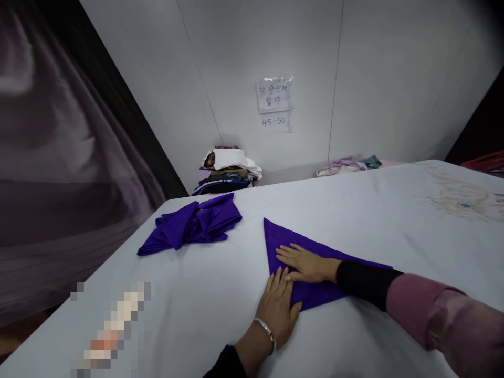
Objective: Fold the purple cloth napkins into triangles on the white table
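Note:
A purple cloth napkin [315,296], folded into a triangle, lies flat on the white-covered table [205,315]. My right hand [305,262] rests palm down on its middle, fingers stretched and slightly spread, pointing left. Along the napkin's left edge lies my left hand [277,307], fingers extended and partly on the purple fabric. It wears a silver bracelet. The two hands touch or nearly touch at the right thumb and left fingertips. To the left sits a loose, crumpled heap of purple cloth [197,223], apart from both hands.
Behind the table's far edge, a stack of folded clothes [226,170] and a lower fabric pile [346,165] stand against the grey wall [299,42]. A handwritten sign [274,97] hangs there. A shiny curtain [71,157] borders the left side. A pixelated patch hides the lower left.

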Demonstrator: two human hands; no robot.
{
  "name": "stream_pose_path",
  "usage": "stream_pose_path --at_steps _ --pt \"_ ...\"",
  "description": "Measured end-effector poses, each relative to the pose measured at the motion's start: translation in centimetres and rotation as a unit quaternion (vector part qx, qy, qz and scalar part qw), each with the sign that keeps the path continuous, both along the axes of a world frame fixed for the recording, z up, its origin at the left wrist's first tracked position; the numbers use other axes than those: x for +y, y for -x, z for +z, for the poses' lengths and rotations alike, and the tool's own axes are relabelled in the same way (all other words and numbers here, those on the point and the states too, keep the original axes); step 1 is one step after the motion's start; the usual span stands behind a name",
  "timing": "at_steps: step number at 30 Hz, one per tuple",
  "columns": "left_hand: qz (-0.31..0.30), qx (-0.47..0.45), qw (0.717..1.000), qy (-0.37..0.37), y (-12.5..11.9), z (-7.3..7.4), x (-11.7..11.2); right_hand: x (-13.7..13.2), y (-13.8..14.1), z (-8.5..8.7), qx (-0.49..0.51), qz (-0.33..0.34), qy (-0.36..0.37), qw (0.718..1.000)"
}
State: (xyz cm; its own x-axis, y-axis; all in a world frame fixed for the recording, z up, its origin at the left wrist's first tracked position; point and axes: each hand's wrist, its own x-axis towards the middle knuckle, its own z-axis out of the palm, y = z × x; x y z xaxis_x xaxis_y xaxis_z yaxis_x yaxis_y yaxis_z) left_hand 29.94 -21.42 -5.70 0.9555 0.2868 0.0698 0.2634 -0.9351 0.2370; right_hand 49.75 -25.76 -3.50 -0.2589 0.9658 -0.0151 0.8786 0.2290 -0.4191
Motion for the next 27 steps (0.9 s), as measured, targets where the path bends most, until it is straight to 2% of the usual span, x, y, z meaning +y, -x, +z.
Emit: stream_pose_path --at_steps 3,6,8,11,13,15,18,21,23,27 --pt "0.003 0.008 1.000 -0.006 0.0 0.0 -0.1 0.5 -2.9 -1.0 -0.040 -0.048 -0.008 0.998" --pt "-0.004 0.016 1.000 -0.010 0.1 -0.2 -0.1 1.2 -4.3 -0.9 -0.072 -0.129 -0.010 0.989" --pt "0.000 0.022 1.000 -0.008 0.1 -0.3 -0.1 2.3 -3.6 -0.5 -0.074 -0.123 -0.020 0.989" --pt "0.008 0.029 1.000 0.001 0.1 -0.3 0.0 4.8 -1.4 -0.2 -0.053 -0.055 -0.033 0.997" --pt "0.008 0.033 0.999 0.008 0.1 -0.2 0.0 6.9 -0.3 -0.4 -0.044 -0.033 -0.028 0.998" --pt "0.006 0.038 0.999 0.016 0.0 0.0 0.0 8.9 -0.4 -0.7 -0.050 -0.051 -0.020 0.997" --pt "0.007 0.046 0.999 0.027 0.0 0.1 0.0 11.1 -2.2 -1.1 -0.067 -0.119 -0.017 0.990" --pt "0.005 0.052 0.998 0.036 0.0 0.2 0.0 12.1 -3.7 -1.3 -0.075 -0.179 -0.017 0.981" --pt "0.005 0.052 0.998 0.039 0.0 0.2 0.0 12.1 -3.7 -1.3 -0.079 -0.198 -0.022 0.977" --pt "0.004 0.052 0.998 0.038 0.0 0.1 0.0 11.6 -2.0 -1.8 -0.072 -0.123 -0.038 0.989"
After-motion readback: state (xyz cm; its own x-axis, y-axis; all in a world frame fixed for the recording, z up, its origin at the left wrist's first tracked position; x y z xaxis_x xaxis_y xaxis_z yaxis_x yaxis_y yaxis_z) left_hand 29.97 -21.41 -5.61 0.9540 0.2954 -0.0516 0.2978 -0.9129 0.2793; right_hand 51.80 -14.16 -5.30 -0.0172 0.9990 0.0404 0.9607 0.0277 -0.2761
